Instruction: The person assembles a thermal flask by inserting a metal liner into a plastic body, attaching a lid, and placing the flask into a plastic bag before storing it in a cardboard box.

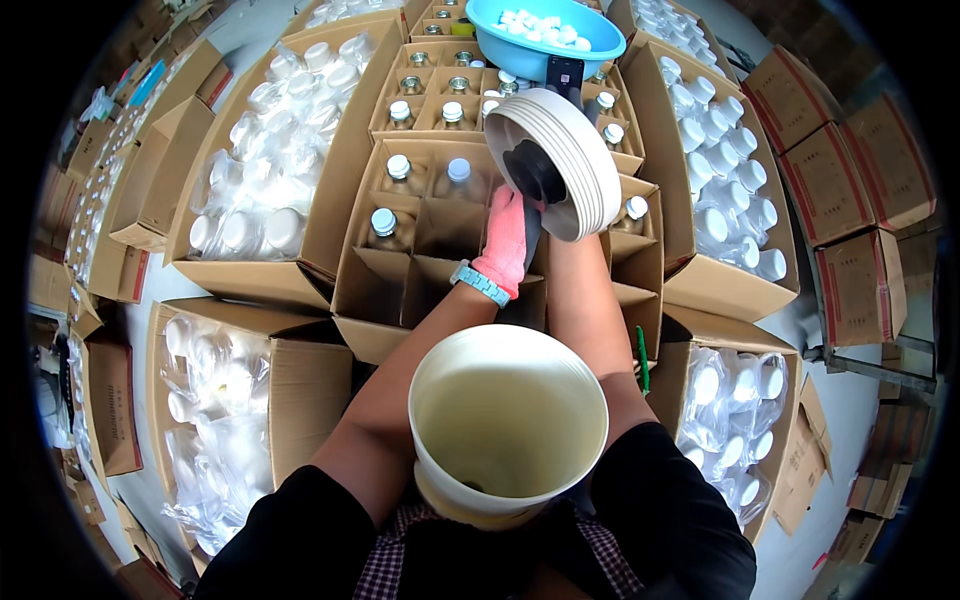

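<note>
My left hand (505, 240), in a pink glove, reaches over the divided carton (385, 345), beside a clear bottle with a pale blue cap (459, 170). Its fingertips run behind a white ribbed round piece with a black centre (592, 150), so their grip is hidden. My right forearm (578, 290) ends behind that same piece, which covers my right hand. A dark grey strip (532, 240) shows between the two arms; I cannot make out what it is. More bottles with white or pale blue caps (383, 222) stand in the carton's compartments. A cream bucket (508, 340) sits between my forearms.
Ahead stands another divided carton (372, 118) of bottles. A blue basin (478, 30) of white caps and a black device (565, 72) are beyond. Cartons of white-capped bottles flank me, left (185, 235) and right (730, 285). Stacked boxes (868, 190) stand far right.
</note>
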`<state>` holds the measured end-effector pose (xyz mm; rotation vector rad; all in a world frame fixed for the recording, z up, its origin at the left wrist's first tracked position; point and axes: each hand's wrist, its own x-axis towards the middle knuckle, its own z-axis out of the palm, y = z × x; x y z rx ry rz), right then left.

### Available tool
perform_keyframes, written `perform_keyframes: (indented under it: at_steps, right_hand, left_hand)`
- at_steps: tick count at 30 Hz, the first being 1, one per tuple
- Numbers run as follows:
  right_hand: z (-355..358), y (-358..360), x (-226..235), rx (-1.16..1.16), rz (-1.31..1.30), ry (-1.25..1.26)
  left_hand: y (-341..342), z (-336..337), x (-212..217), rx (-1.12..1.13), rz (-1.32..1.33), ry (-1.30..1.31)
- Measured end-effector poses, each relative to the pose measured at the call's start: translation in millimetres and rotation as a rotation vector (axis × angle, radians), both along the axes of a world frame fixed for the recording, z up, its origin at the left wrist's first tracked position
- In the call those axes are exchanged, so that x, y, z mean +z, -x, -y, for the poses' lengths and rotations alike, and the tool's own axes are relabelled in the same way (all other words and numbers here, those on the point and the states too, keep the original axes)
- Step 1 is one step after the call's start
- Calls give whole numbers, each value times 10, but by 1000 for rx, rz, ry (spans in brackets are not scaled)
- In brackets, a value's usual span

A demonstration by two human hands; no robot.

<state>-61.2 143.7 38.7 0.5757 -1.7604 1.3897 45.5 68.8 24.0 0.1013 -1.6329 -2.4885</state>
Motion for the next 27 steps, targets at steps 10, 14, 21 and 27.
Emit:
perform_keyframes:
  at_steps: [10,14,21,27]
  right_hand:
    - [-334,-625,754,651,794,729]
    - [-490,-1568,1231,488,263,373]
    - [-21,-2026,564,75,199,-674]
    - [11,-2085,738,23,1001,-538]
  left_hand:
    - [-715,56,524,-167,4,-244]
    - [-849,479,640,81,-19,-290]
    - [-969,627,145,238,-127,-109]
    - [-1346,613,443,391,-95,451]
